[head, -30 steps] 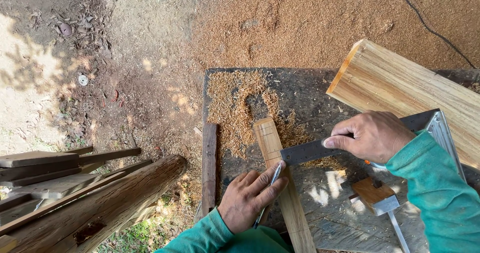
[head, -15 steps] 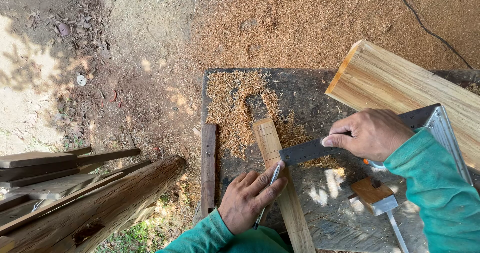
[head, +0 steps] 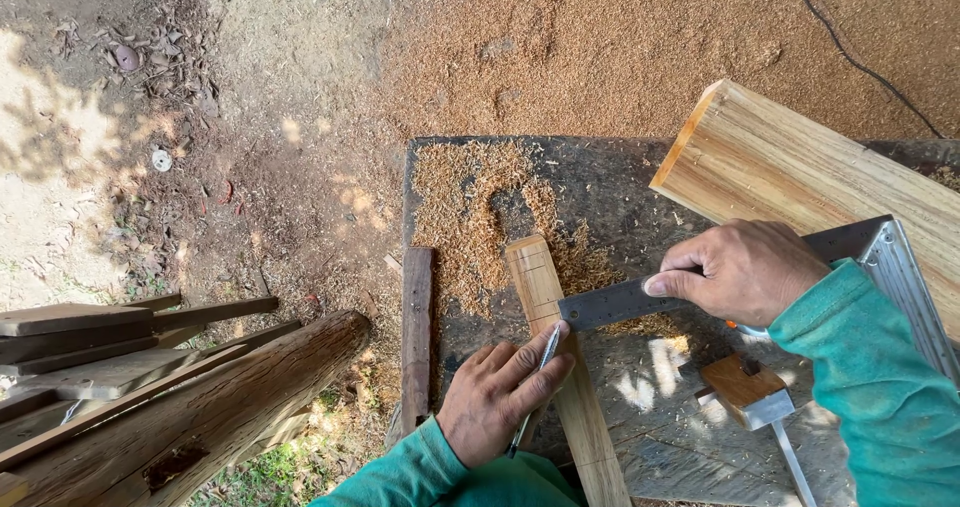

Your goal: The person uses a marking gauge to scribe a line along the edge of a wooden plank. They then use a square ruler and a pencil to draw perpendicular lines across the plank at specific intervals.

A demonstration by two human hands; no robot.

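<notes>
Left hand (head: 497, 400): grip closed on a slim pencil (head: 535, 379), its tip at the wooden strip's left edge; the pencil's lower end is hidden under the palm.
Right hand (head: 745, 270): fingers pressed together on the blade of a metal square (head: 620, 302), holding it flat across the strip.
Wooden strip (head: 560, 367): lies lengthwise on the dark surface (head: 640, 187); its near end is cut off by the frame.
Square: its far arm runs behind the right sleeve, partly hidden.
Wide plank (head: 800, 177): angled at the upper right, far end out of view.
Small hammer-like tool (head: 750, 392): near the right wrist, hard to make out.
Sawdust (head: 470, 217): heaped beside the strip's top.
</notes>
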